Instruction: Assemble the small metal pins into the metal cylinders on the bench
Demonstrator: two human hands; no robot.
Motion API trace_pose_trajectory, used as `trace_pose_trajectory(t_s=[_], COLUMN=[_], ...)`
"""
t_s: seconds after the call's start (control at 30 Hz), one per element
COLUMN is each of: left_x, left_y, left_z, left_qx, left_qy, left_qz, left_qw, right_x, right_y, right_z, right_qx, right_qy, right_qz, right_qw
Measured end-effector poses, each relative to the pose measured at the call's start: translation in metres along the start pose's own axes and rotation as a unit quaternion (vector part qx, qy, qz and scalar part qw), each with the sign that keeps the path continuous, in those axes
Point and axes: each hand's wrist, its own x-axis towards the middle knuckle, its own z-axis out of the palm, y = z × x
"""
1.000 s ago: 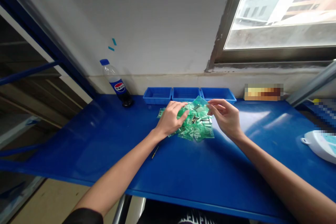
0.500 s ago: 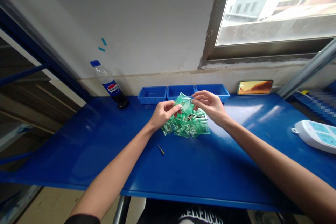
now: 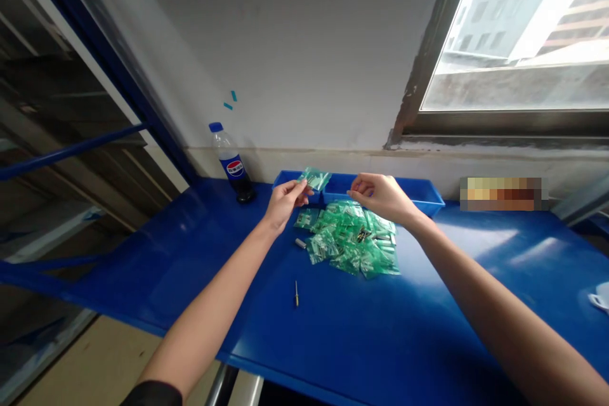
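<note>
A heap of small green plastic bags [image 3: 352, 241] with metal parts in them lies on the blue table [image 3: 333, 330]. My left hand [image 3: 284, 202] pinches one green bag [image 3: 314, 178] and holds it up over the left blue tray [image 3: 280, 179]. My right hand [image 3: 380, 196] hovers at the far edge of the heap, in front of the blue trays [image 3: 428, 203]. Its fingers are curled together at the tips; whether they hold anything I cannot see.
A cola bottle [image 3: 233, 163] stands at the back left by the wall. One small metal piece [image 3: 300, 243] lies left of the heap and a thin pin [image 3: 295, 294] lies nearer me. A blurred box [image 3: 499, 194] sits at the back right. A window is above.
My left hand has lifted one green bag off the heap and carried it back toward the left tray. My right hand let go of that bag. The camera tilted up.
</note>
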Motion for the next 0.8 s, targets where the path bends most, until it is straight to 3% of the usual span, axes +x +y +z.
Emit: trace_pose_trajectory(t_s=[0.13, 0.23, 0.37, 0.6, 0.8], left_x=[0.009, 0.011, 0.007, 0.002, 0.003], left_y=[-0.008, -0.012, -0.017, -0.025, -0.026], left_z=[-0.008, -0.012, -0.008, -0.002, -0.007], left_qx=[-0.070, -0.092, -0.007, 0.193, 0.214], left_qy=[0.073, 0.067, 0.036, -0.064, -0.077], left_qz=[-0.048, -0.075, -0.028, 0.056, 0.073], left_qw=[0.994, 0.991, 0.999, 0.978, 0.971], right_x=[-0.005, -0.006, -0.009, -0.033, -0.055], right_y=[0.018, 0.021, 0.003, -0.037, -0.057], right_z=[-0.004, -0.008, -0.004, 0.045, 0.089], right_qx=[-0.117, -0.146, -0.116, -0.075, -0.082], right_qy=[-0.045, -0.073, -0.129, -0.230, -0.277], right_qz=[-0.018, -0.037, -0.069, -0.220, -0.342], right_qw=[0.992, 0.986, 0.982, 0.945, 0.894])
